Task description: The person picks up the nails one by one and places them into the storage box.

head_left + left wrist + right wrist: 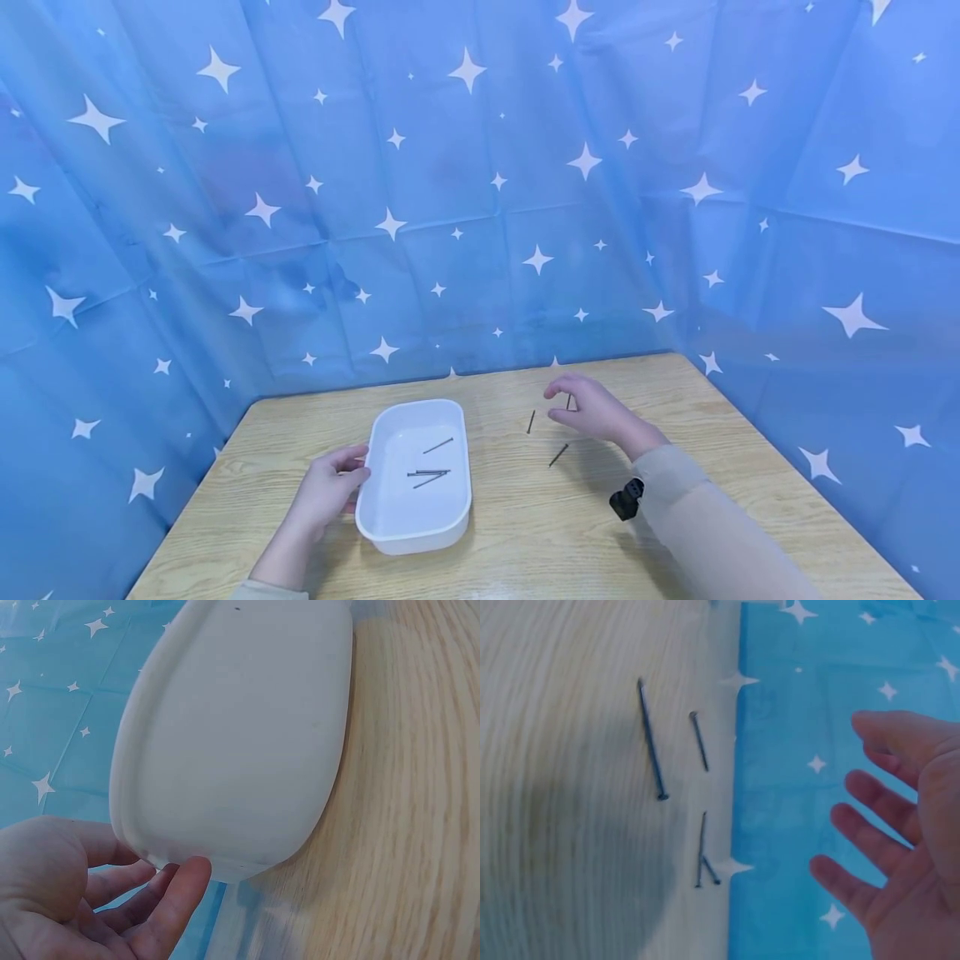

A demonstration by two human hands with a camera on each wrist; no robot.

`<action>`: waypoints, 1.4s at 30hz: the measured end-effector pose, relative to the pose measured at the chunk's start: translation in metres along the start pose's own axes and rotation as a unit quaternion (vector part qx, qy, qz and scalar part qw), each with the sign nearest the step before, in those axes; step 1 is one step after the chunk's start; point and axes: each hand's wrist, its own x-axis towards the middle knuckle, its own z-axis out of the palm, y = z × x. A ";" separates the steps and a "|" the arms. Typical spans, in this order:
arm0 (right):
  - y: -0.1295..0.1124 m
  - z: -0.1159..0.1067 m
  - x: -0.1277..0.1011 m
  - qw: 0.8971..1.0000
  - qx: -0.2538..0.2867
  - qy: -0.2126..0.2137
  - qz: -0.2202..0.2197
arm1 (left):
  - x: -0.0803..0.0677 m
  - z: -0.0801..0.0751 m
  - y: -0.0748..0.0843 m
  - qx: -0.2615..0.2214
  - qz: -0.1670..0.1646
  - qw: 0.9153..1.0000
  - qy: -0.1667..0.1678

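A white rectangular tray [411,537] stands on the wooden table, with several dark nails [429,473] lying on its floor. My left hand [327,490] holds the tray's left side; in the left wrist view its fingertip [196,868] lies against the white wall. Over the table to the right hovers my right hand [596,410], thumb and fingers spread apart. Nothing shows between them in the right wrist view. Close to this hand lie loose nails: one [558,454] nearer me, another [531,421] to its left, and one [568,402] partly hidden by the hand.
The wooden table [510,533] ends at a blue curtain with white stars [480,275], which runs along the back and both sides. A small black device [626,500] sits at the right sleeve's cuff. In the right wrist view, two nails [703,851] cross near the table's far edge.
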 end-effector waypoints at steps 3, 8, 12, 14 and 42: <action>0.006 0.002 -0.002 1.000 -0.004 -0.002 0.003 | 0.000 0.000 -0.001 -0.003 0.000 1.000 -0.001; 0.015 0.004 -0.004 1.000 -0.005 -0.014 0.014 | 0.000 0.000 -0.001 -0.003 0.000 1.000 -0.001; 0.022 0.008 -0.006 0.999 -0.001 -0.029 0.033 | 0.000 0.000 -0.001 -0.001 0.000 1.000 -0.001; 0.025 0.010 -0.007 0.999 0.002 -0.036 0.041 | 0.000 0.000 -0.001 0.000 0.000 1.000 -0.001; 0.039 0.029 -0.015 0.995 -0.015 -0.082 0.062 | -0.001 0.000 -0.001 0.006 0.005 1.000 0.001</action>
